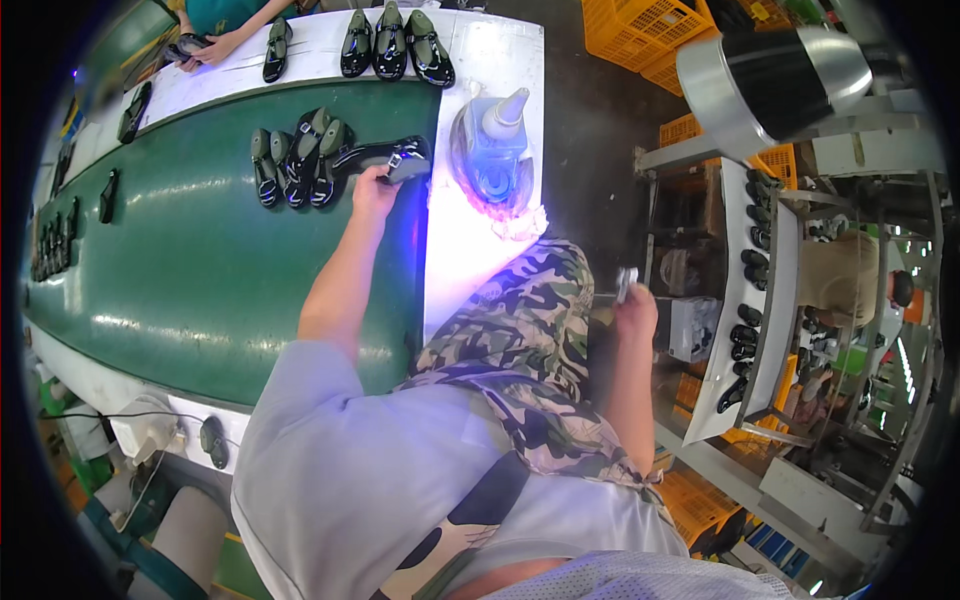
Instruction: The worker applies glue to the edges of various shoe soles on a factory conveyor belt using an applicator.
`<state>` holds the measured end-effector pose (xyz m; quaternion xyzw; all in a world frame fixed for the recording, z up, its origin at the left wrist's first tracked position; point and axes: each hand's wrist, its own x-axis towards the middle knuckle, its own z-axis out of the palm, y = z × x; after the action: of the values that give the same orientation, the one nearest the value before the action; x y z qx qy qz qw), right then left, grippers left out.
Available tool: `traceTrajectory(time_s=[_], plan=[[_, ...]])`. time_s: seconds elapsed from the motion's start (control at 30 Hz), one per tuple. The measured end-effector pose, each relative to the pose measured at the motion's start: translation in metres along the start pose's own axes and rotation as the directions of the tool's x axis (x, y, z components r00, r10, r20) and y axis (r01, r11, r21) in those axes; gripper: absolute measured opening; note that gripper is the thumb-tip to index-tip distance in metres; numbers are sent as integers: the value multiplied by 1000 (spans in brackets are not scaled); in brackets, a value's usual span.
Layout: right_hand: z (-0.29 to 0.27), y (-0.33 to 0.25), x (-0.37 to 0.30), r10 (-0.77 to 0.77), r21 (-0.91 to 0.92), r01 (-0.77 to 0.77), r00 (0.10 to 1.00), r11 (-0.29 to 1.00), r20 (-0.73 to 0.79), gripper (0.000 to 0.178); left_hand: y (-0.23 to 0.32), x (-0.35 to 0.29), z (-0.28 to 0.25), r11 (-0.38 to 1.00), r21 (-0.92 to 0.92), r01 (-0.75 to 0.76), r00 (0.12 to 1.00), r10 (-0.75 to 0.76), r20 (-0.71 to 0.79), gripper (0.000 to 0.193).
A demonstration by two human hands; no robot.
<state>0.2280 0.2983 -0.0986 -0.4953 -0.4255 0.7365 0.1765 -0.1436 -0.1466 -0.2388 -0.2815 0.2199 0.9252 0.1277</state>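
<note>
My left hand grips a glossy black buckled shoe near its opening, over the right edge of the green belt. Just left of it, several similar black shoes sit close together on the belt. Away from the table, at the right, my right hand is closed on a small whitish, silvery object; its kind cannot be made out. A blue bottle with a pale nozzle stands on the white tabletop between my hands.
More black shoes line the far white ledge, where another person's hands hold a dark shoe. Yellow crates are at the far right. A silver-and-black lamp-like fixture hangs near a metal rack holding shoes.
</note>
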Motion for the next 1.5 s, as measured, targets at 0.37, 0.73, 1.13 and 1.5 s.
traceTrajectory(time_s=[0.37, 0.73, 1.13, 1.5], plan=[[200, -38, -59, -294, -144, 416, 809, 898, 509, 17, -4, -182, 96, 612, 678, -408, 753, -195, 629, 55], [205, -33, -100, -407, -139, 532, 768, 835, 495, 25, -31, -251, 171, 70, 1, -998, -16, -249, 968, 55], [186, -55, -145, -193, 79, 182, 781, 980, 595, 20, -53, -271, 190, 26, -26, -999, -33, -338, 940, 62], [185, -91, -151, -452, 70, 541, 618, 838, 643, 19, -54, -290, 214, -202, 342, -918, 383, -681, 625, 71]])
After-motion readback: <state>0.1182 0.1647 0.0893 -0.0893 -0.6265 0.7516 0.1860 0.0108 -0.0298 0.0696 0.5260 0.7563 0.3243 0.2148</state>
